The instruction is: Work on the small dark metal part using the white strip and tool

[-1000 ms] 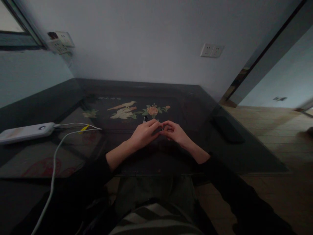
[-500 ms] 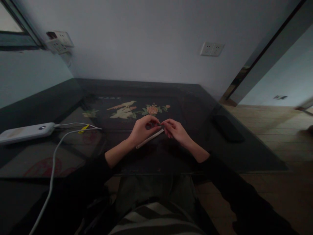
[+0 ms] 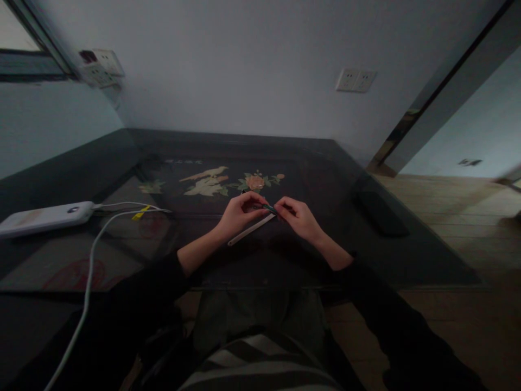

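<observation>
A person in dark sleeves sits at a dark glass-topped table, both hands brought together over the middle of it, just in front of a painted panel of a bird and flowers that shows under the glass. The left hand is curled, its thumb and fingers pinched around the near end of a small dark piece held between the two hands; the room is dim and the piece is too small for me to say what it is. The right hand is also closed in a pinch, fingertips meeting the other end of that same piece, so the two hands almost touch. A thin pale stick slants down and to the left from the fingertips toward the left wrist; whether it lies on the glass or is held by the right hand I cannot tell. Well off to the left, a white power bank rests on the table with white cables running from it, one carrying a yellow tag. To the right, apart from the hands, a dark flat phone lies near the table edge. Wall sockets sit on the pale wall behind.
</observation>
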### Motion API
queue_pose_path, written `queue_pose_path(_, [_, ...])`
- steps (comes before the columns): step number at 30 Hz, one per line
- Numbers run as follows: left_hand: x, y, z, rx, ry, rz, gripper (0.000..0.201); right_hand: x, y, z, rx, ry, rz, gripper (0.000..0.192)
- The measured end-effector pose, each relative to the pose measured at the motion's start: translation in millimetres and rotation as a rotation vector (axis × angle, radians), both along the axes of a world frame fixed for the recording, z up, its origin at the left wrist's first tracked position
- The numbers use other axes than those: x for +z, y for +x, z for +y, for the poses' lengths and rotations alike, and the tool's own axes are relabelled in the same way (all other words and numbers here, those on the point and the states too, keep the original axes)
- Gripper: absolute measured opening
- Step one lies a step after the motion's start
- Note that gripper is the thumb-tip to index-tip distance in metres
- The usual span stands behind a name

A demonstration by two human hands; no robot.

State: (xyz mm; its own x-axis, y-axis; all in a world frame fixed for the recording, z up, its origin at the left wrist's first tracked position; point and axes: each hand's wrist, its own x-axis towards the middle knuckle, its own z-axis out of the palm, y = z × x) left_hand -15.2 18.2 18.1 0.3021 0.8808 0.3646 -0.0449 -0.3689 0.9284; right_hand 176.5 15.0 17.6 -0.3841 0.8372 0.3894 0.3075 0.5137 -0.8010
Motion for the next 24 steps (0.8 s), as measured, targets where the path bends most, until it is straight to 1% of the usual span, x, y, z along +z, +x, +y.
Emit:
queue_pose_path(3, [-0.8,0,0,-0.006,-0.001,-0.001,0.024,0.9,0,0,0.013,-0.031,0.021,0.034])
queue_pose_path(8, [-1.4,0,0,-0.010,0.027,0.020,0.022,3.7,0,-1,0.014,-0.040,-0.025,0.031])
queue_pose_path(12, [-1.3,1,0,-0.013,0.049,0.059,0.021,1.6,-1,-2,0.010,-0.045,-0.017,0.030])
queue_pose_path(14, [-1.6,1,0,-0.001,0.066,0.084,0.021,0.1,-1,-1,0.010,-0.031,-0.019,0.029])
queue_pose_path(16, [-2.6,0,3,0.040,0.078,0.094,0.027,0.5,-1,3,0.002,-0.002,-0.028,0.027])
queue_pose_path(18, [-4.6,-2,8,0.095,0.069,0.093,0.030,4.4,1,11,-0.032,0.040,-0.033,0.026])
queue_pose_path(20, [-7.0,-4,13,0.141,0.060,0.130,0.023,11.4,2,24,-0.087,0.091,-0.025,0.026])
queue_pose_path(22, [-9.3,-5,15,0.175,0.100,0.245,0.013,18.9,1,43,-0.110,0.138,-0.020,0.026])
queue_pose_path(24, [-11.2,-5,13,0.186,0.215,0.422,0.009,23.0,-3,65,-0.087,0.182,-0.081,0.025])
